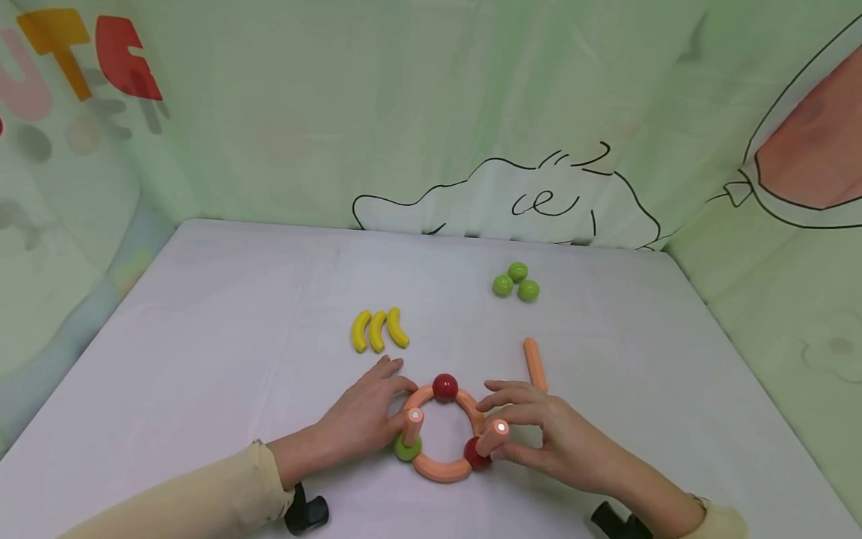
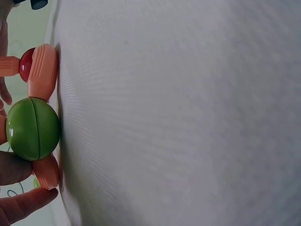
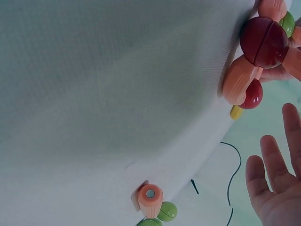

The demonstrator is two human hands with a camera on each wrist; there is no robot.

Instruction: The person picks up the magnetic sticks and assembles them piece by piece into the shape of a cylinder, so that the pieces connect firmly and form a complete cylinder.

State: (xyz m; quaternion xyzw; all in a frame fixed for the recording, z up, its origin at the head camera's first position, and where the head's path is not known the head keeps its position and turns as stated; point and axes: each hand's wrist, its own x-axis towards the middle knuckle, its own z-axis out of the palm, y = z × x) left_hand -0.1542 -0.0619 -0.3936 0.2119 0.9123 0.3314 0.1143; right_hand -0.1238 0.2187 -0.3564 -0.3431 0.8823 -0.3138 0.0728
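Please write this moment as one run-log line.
left hand: holds ring beside green ball | right hand: holds upright stick on red ball | loose: lying stick, three bananas, three green spheres

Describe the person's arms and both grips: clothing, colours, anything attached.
The left grip and right grip are bare, with no glove visible. The left sleeve is plain pale beige, a blunt black fitting showing just below its end; the right sleeve, only partly in frame, matches, with another black fitting nearby. No cables show.
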